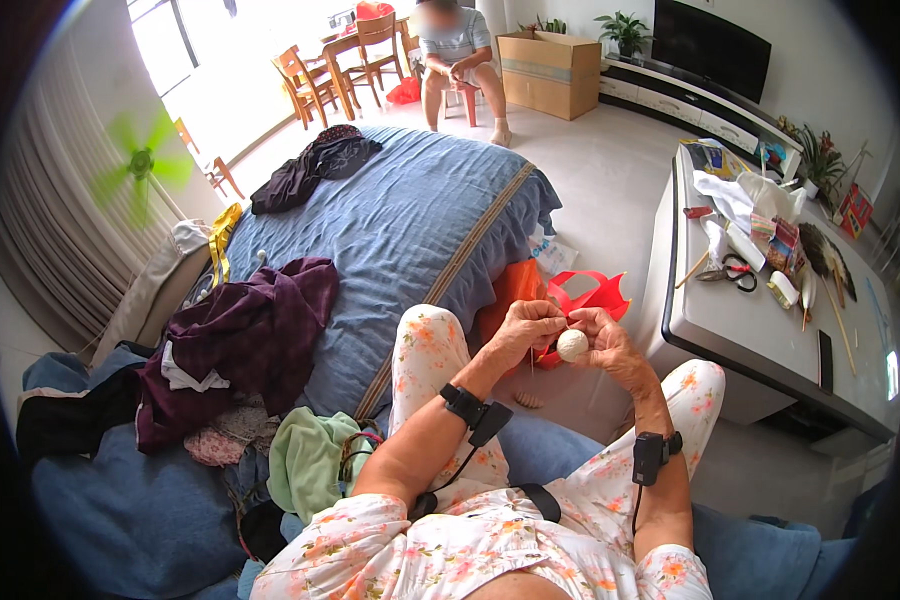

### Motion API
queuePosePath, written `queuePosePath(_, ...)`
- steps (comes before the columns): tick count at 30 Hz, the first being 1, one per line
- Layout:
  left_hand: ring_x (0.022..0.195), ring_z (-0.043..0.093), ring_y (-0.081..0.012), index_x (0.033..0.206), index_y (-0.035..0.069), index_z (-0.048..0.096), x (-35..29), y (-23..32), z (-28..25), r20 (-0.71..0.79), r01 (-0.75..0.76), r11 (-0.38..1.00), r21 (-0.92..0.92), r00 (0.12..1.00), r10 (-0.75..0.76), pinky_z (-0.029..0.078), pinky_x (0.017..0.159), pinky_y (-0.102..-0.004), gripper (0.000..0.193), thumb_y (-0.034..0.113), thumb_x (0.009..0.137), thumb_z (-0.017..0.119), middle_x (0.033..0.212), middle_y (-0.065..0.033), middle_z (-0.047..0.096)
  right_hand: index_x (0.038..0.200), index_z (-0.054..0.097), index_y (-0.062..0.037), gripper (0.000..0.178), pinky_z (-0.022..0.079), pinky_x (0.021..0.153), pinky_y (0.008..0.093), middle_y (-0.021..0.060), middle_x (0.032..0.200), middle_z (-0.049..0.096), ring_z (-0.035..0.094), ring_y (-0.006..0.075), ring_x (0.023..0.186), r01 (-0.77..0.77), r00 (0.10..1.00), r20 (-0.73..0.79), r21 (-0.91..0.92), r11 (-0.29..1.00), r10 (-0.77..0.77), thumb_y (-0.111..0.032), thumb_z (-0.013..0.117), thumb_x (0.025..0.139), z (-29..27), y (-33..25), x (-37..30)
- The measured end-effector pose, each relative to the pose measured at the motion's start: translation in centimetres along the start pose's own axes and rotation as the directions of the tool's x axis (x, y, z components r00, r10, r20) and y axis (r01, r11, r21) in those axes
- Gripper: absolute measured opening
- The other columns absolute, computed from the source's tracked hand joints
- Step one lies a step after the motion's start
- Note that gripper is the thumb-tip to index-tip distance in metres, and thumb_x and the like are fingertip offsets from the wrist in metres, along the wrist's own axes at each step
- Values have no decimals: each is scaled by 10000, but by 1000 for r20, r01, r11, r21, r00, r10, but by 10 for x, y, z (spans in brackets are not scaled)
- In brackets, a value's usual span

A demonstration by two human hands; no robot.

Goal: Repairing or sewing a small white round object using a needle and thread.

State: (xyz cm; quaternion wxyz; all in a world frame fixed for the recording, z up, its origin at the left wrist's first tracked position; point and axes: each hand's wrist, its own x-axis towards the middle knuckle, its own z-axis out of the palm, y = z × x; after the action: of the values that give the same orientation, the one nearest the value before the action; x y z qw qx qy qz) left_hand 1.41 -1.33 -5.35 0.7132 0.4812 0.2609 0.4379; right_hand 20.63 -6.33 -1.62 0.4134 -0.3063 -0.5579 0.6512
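Both my hands are raised together in front of my knees. In the fingers of my right hand [615, 345] is a small white ball [572, 345] with a rough-looking surface; whether it is wound thread or something else I cannot make out. Close beside it, the fingertips of my left hand [530, 328] are pinched together. What they hold, if anything, is too small to tell. Behind and below the hands lies a red bag [598, 292] with loop handles, next to an orange bag [515, 285].
On the right, a grey table [695, 310] carries black-handled scissors [738, 272], sticks and white cloth. A blue-covered seat [420, 200] holds dark clothes on the left. A green fan [142, 163] spins by the curtain. Another person [460, 60] sits at the back near a cardboard box [545, 75].
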Motion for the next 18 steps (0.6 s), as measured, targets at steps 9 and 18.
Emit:
queuePosePath(9,491,446,-43,892,-26,640,-2,-1,6,1,45,999,14,999,-45,315,440,-187,103,71,863,625,643,-12,567,1206,487,-17,509,503,882,285,44,1053,600,575,130,1013,98,995,2,111,989,-98,-198,735,799,-19,16,6)
queuePosePath(18,518,512,-58,831,0,663,-5,-2,13,6,3,973,229,1000,-4,390,470,-195,114,109,851,634,636,-33,614,1173,483,-31,389,516,886,365,116,1072,598,602,219,991,244,957,-245,393,887,-155,-193,655,864,-19,24,15)
